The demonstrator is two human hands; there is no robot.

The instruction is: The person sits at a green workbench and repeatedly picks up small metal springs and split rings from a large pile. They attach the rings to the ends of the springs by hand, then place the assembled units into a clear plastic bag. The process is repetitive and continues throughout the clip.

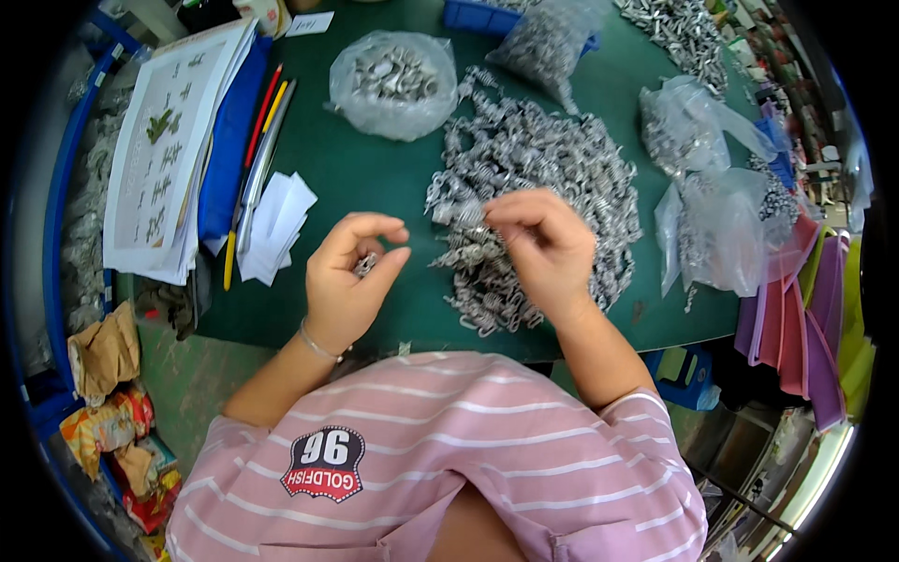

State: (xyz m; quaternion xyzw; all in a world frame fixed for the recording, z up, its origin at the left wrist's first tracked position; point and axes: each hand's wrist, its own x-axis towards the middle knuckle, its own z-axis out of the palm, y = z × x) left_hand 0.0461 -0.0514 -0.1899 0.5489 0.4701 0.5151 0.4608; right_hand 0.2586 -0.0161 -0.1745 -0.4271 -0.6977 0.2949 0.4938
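A large heap of silvery, coiled metal parts that look like small springs (552, 159) lies on the green table. My left hand (345, 281) is just left of the heap. Its lower fingers curl around a small silvery metal part (365, 264), while thumb and forefinger stand slightly apart. Over the heap's left side is my right hand (551, 248), with its fingers bent and drawn together toward the thumb. Whatever lies between those fingertips is hidden or too small to make out.
Beyond my left hand sits a clear bag of metal pieces (393, 84). White paper slips (277, 225), pens (267, 122) and a stack of printed sheets (173, 140) lie left. More filled plastic bags (721, 225) stand right; a blue tray (478, 17) is at the back.
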